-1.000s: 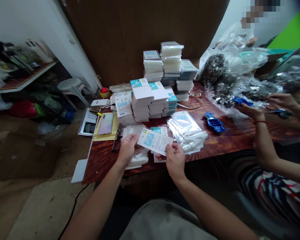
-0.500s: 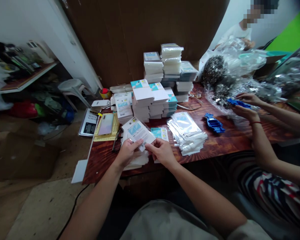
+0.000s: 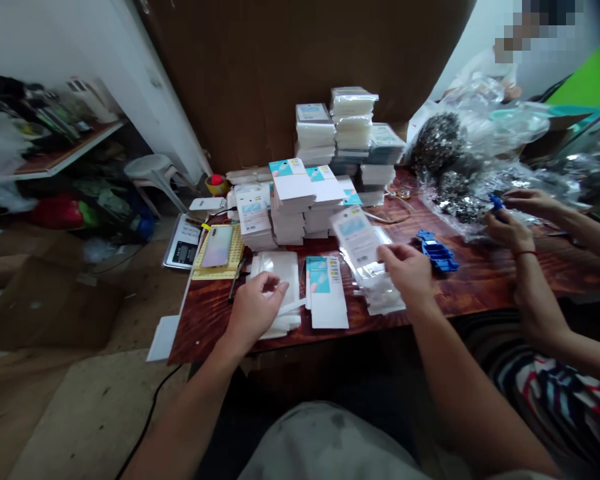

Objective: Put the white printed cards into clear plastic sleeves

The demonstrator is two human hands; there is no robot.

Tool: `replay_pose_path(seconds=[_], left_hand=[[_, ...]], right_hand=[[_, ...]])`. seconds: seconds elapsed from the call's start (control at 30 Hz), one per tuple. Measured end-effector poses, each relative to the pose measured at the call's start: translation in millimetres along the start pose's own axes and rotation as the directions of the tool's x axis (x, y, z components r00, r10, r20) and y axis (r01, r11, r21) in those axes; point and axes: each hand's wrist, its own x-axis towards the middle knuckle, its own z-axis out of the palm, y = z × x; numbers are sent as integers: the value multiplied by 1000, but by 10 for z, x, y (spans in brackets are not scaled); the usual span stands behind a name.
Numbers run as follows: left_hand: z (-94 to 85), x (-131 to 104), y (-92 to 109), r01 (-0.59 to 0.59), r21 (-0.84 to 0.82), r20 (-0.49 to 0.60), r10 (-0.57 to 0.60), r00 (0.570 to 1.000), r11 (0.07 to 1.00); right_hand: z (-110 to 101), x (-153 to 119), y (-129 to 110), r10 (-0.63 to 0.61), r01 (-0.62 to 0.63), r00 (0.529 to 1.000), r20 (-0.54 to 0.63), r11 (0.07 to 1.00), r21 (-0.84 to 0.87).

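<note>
My right hand [image 3: 409, 273] pinches the lower right corner of a bagged printed card [image 3: 356, 239], white with a blue panel. This card is tilted over a loose pile of clear-bagged cards [image 3: 387, 300]. Curled above a stack of clear plastic bags [image 3: 289, 267], my left hand [image 3: 257, 303] has a thin white strip [image 3: 293, 306] sticking out under its thumb. Between the hands lies a small stack of blue-and-white cards [image 3: 329, 310] on the wooden table [image 3: 213, 327].
Tall stacks of cards [image 3: 293, 200] and bagged packs [image 3: 351, 127] stand at the back. A phone [image 3: 217, 247] and a scale [image 3: 179, 243] are at left. To the right, a blue plastic part [image 3: 437, 252] lies near a co-worker's hands [image 3: 513, 230] and shiny bagged pieces [image 3: 460, 193].
The hands have parted. My right hand has carried the bagged card rightwards over the pile; my left hand stays near the bags, with a white strip now showing. The view has shifted slightly.
</note>
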Motion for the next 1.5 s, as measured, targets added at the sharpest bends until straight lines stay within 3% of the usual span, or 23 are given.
replay_pose_path(seconds=[0.07,0.17,0.2,0.27,0.3,0.33,0.4,0.43,0.5,0.67,0.73,0.8,0.9,1.0,1.13,1.2,1.3,1.37,1.43,1.5], left_hand=[[-22,-39,-15,5,356,-115,39,993,934],[-43,-42,-63,103,576,-100,-55,993,811],[-55,-25,-85,118,585,-63,-100,993,803],[-93,31,-143,136,549,12,-171,985,824],[-117,67,-179,152,516,42,-202,979,843],[-143,104,-218,175,475,65,-233,970,862],[-198,173,-299,242,377,78,-291,954,894],[-227,199,-334,272,325,70,-310,948,906],[-289,229,-381,298,246,40,-317,948,922],[-423,198,-334,216,320,8,-230,973,923],[-435,185,-288,179,330,-3,-189,982,927],[-414,183,-244,182,237,-5,-186,983,954],[-326,195,-174,312,-143,15,-313,950,939],[-187,211,-88,428,-577,137,-435,890,695],[-4,228,5,455,-819,299,-419,858,348],[54,241,26,442,-856,331,-370,868,270],[102,267,37,461,-844,359,-352,865,274],[128,281,40,456,-840,336,-378,863,295],[160,289,44,422,-854,289,-398,871,304],[202,289,49,392,-868,251,-410,877,305]], right_hand=[[-181,189,195,5,-37,995,-97,944,-327],[-229,218,320,-177,34,972,-151,749,-662],[-193,149,301,-274,117,954,-121,712,-692],[-78,-86,193,-448,394,890,80,671,-628],[-12,-234,115,-510,552,826,242,642,-533],[52,-390,34,-543,696,716,438,597,-399],[159,-680,-114,-521,853,464,716,482,-202],[196,-797,-169,-485,884,386,785,438,-165],[232,-958,-233,-409,920,300,862,361,-149],[141,-1035,-219,-342,953,221,913,274,-129],[87,-1017,-195,-354,953,224,908,273,-129],[45,-996,-167,-398,955,230,888,270,-126],[10,-967,-114,-522,959,246,817,256,-125],[9,-944,-60,-629,954,279,725,264,-138],[55,-942,1,-680,942,325,657,299,-156],[78,-944,30,-688,930,352,635,335,-152],[52,-915,61,-679,893,412,608,433,-121],[-29,-868,56,-679,840,498,539,533,-105],[-143,-813,15,-629,691,703,333,714,-112],[-240,-776,-60,-387,387,914,124,922,25]])
